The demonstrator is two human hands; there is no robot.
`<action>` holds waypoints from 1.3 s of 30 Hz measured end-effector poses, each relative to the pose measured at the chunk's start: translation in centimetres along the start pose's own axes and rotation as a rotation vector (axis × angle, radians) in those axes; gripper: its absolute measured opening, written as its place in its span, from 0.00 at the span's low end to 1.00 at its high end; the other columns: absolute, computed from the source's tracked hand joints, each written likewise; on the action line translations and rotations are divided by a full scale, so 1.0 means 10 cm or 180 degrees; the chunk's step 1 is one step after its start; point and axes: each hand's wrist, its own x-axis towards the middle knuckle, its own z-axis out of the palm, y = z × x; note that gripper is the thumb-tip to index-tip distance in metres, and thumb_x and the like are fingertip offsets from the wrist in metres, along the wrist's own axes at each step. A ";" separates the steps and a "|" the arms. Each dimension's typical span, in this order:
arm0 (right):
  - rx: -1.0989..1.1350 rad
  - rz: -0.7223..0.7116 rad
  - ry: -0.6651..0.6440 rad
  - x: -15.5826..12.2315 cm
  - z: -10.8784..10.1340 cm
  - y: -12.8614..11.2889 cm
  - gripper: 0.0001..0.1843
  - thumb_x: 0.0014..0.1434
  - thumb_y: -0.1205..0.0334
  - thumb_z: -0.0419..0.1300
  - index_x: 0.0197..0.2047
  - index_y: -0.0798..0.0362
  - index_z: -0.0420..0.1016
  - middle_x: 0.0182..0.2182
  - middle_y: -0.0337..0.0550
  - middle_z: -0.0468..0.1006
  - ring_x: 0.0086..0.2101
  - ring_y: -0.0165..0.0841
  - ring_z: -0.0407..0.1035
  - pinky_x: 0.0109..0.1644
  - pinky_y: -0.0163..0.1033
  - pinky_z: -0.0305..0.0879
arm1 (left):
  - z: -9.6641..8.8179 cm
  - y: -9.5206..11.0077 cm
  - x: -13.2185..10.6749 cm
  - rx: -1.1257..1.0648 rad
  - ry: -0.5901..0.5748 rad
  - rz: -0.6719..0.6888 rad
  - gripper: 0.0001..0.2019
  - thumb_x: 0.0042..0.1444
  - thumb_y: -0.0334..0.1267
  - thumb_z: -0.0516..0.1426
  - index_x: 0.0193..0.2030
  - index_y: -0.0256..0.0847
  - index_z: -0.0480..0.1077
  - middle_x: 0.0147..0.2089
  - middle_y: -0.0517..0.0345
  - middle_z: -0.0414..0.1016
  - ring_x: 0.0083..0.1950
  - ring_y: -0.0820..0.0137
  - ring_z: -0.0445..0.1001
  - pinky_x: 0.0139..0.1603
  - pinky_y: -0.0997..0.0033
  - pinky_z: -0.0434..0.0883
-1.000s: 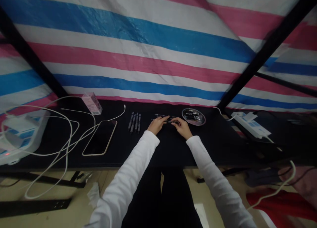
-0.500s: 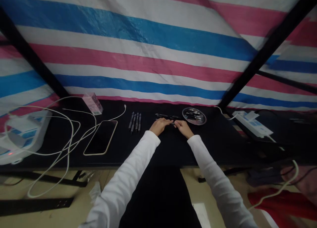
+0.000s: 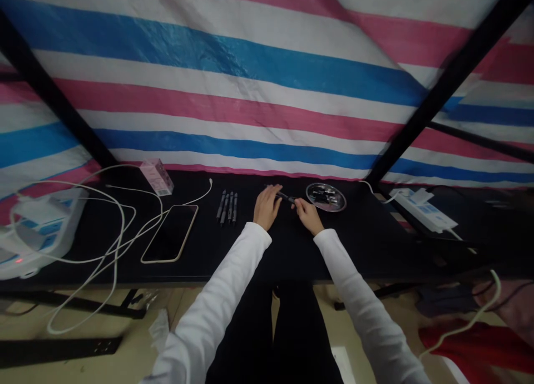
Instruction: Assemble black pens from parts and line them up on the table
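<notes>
My right hand is closed in a pinch on the near end of a dark pen, just in front of the metal dish. To its left, my left hand has its fingers stretched out, over or beside the pen's far end; whether they touch it I cannot tell. Some dark pen parts behind the left fingers are mostly hidden. Several grey pens lie side by side on the black table, left of my hands. The round metal dish holds small shiny parts too small to name.
A phone, a pink box and looping white cables occupy the left side, beside a white power strip. Another power strip lies to the right. A striped sheet hangs behind the table.
My left hand has come away from my right fingertips and shifted slightly left, its fingers spreading out. The pen at my right hand now shows between the hands.
</notes>
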 end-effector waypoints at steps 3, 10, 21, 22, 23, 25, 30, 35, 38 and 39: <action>0.0020 -0.0053 0.0013 -0.02 0.03 -0.03 0.19 0.63 0.50 0.42 0.35 0.52 0.67 0.16 0.33 0.59 0.18 0.27 0.56 0.25 0.32 0.51 | 0.07 0.02 0.02 -0.0948 0.0787 -0.1036 0.26 0.52 0.42 0.58 0.58 0.40 0.58 0.62 0.45 0.57 0.63 0.62 0.57 0.63 0.58 0.53; -0.0341 -0.0355 -0.0303 -0.02 0.09 -0.05 0.16 0.60 0.50 0.48 0.42 0.51 0.68 0.25 0.40 0.73 0.23 0.30 0.65 0.30 0.33 0.56 | 0.17 0.03 0.04 -0.3420 0.0457 -0.2135 0.19 0.51 0.49 0.57 0.42 0.33 0.66 0.37 0.50 0.73 0.40 0.68 0.74 0.50 0.60 0.67; -0.0078 -0.0294 -0.0375 -0.04 0.07 -0.11 0.23 0.63 0.49 0.42 0.34 0.53 0.71 0.17 0.35 0.64 0.19 0.26 0.58 0.27 0.32 0.53 | 0.13 0.09 0.05 -0.3652 0.0022 -0.2031 0.17 0.48 0.46 0.60 0.38 0.37 0.64 0.34 0.56 0.73 0.39 0.69 0.74 0.48 0.61 0.68; -0.0051 -0.0284 -0.0324 -0.03 0.07 -0.11 0.23 0.62 0.48 0.42 0.34 0.53 0.71 0.17 0.35 0.64 0.19 0.26 0.57 0.27 0.32 0.53 | 0.12 0.09 0.05 -0.3592 0.0045 -0.2041 0.17 0.47 0.46 0.61 0.38 0.36 0.64 0.34 0.55 0.73 0.40 0.68 0.74 0.48 0.61 0.69; -0.0040 -0.0293 -0.0271 -0.03 0.08 -0.11 0.23 0.62 0.48 0.43 0.33 0.54 0.72 0.17 0.35 0.65 0.19 0.26 0.58 0.28 0.32 0.53 | 0.12 0.10 0.05 -0.3540 0.0101 -0.2062 0.17 0.47 0.46 0.61 0.38 0.36 0.64 0.34 0.54 0.73 0.40 0.67 0.74 0.48 0.60 0.69; -0.0072 -0.0354 -0.0160 -0.01 0.10 -0.10 0.22 0.62 0.48 0.45 0.34 0.54 0.73 0.20 0.38 0.69 0.22 0.28 0.62 0.30 0.33 0.56 | 0.12 0.12 0.04 -0.3488 0.0256 -0.2118 0.17 0.47 0.46 0.61 0.37 0.35 0.65 0.34 0.53 0.74 0.40 0.67 0.75 0.47 0.59 0.70; -0.0600 -0.0651 0.0140 -0.01 0.12 -0.10 0.19 0.61 0.50 0.48 0.40 0.52 0.74 0.34 0.46 0.77 0.34 0.35 0.69 0.40 0.38 0.61 | 0.13 0.16 0.02 -0.3468 0.0640 -0.2392 0.16 0.47 0.45 0.61 0.35 0.35 0.65 0.33 0.52 0.75 0.39 0.66 0.76 0.49 0.57 0.70; -0.1057 -0.0797 0.0167 -0.02 0.08 -0.14 0.17 0.60 0.50 0.50 0.42 0.52 0.73 0.36 0.47 0.78 0.33 0.35 0.70 0.43 0.40 0.60 | 0.12 0.14 0.03 -0.3458 0.0674 -0.2524 0.16 0.47 0.44 0.62 0.34 0.34 0.64 0.33 0.51 0.75 0.38 0.66 0.77 0.49 0.57 0.70; -0.1104 -0.0650 0.0087 -0.02 0.04 -0.15 0.18 0.63 0.51 0.45 0.41 0.52 0.72 0.33 0.46 0.77 0.33 0.34 0.70 0.41 0.38 0.58 | 0.12 0.12 0.04 -0.3529 0.0540 -0.2394 0.17 0.47 0.45 0.61 0.35 0.35 0.64 0.36 0.49 0.76 0.40 0.66 0.76 0.50 0.57 0.70; -0.1097 -0.0597 0.0040 -0.02 0.04 -0.14 0.20 0.64 0.52 0.43 0.39 0.52 0.72 0.32 0.45 0.77 0.34 0.34 0.69 0.40 0.38 0.57 | 0.12 0.11 0.05 -0.3557 0.0496 -0.2348 0.17 0.47 0.45 0.61 0.36 0.35 0.64 0.36 0.48 0.76 0.41 0.65 0.76 0.50 0.57 0.70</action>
